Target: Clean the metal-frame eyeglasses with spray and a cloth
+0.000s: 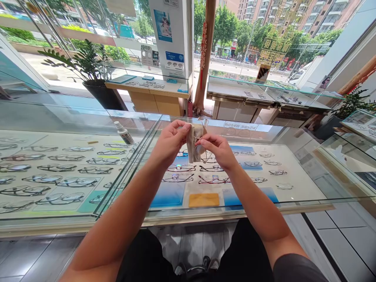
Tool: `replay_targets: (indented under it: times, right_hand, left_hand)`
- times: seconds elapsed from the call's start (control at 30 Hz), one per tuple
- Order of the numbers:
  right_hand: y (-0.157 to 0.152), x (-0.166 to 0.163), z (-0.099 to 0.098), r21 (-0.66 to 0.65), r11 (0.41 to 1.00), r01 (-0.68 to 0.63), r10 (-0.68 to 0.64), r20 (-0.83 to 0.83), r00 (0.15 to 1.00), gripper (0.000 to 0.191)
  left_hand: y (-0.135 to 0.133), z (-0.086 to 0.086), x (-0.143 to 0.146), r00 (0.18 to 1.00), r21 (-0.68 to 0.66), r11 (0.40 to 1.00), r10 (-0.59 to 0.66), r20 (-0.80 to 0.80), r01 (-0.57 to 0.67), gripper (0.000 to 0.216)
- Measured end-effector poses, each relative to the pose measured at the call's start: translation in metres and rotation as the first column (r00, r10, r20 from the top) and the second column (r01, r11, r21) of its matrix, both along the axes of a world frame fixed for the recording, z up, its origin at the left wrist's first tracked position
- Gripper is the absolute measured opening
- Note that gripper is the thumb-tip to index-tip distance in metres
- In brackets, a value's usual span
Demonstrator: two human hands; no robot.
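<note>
A beige cloth (192, 149) hangs folded from my left hand (174, 140), pinched between thumb and fingers above the glass counter. My right hand (216, 148) is closed on a pair of thin wire-rimmed eyeglasses (201, 153) against the cloth's right side. One round lens shows below the right fingertips. The cloth and fingers hide part of the frame, and I cannot tell whether the left fingers also grip it through the cloth.
Rows of eyeglasses (64, 182) lie inside the glass display counter (305, 197). A spray bottle (124, 134) stands left of my hands. Below them, an orange-yellow case or cloth (203, 199) lies in the display. A potted plant (101, 92) and a wooden trunk (204, 58) stand beyond.
</note>
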State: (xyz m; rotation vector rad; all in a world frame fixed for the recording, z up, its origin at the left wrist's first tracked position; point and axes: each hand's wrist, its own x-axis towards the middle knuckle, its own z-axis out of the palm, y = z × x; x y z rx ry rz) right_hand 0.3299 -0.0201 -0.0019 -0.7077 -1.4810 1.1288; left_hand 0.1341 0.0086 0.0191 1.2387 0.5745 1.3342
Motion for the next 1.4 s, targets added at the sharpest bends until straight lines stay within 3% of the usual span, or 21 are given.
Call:
replay_targets:
  times: [0.23, 0.43, 0.7, 1.07, 1.4]
  right_hand:
    - [0.003, 0.000, -0.002, 0.025, 0.999, -0.028, 0.027, 0.015, 1.000, 0.037]
    - [0.003, 0.000, -0.004, 0.057, 0.998, -0.037, 0.035, 0.037, 0.999, 0.041]
    - [0.004, -0.001, -0.006, 0.079, 0.997, -0.025, 0.025, -0.002, 1.000, 0.042]
    - [0.001, -0.004, -0.003, 0.045, 0.999, 0.010, -0.011, 0.020, 1.000, 0.048]
    - [0.002, -0.004, -0.003, -0.023, 1.000, -0.013, 0.012, -0.033, 0.999, 0.046]
  left_hand:
    - [-0.003, -0.002, 0.004, 0.999, -0.053, 0.998, -0.040, -0.031, 0.038, 0.057]
    - [-0.008, -0.005, 0.007, 0.995, -0.023, 0.996, -0.083, -0.057, 0.082, 0.038]
    - [-0.013, -0.007, 0.013, 0.980, -0.111, 0.975, -0.197, -0.011, 0.194, 0.054]
    - [-0.015, -0.005, 0.013, 0.989, -0.064, 0.988, -0.134, 0.058, 0.137, 0.037]
    - [-0.014, -0.004, 0.013, 0.992, -0.054, 0.992, -0.108, 0.061, 0.112, 0.048]
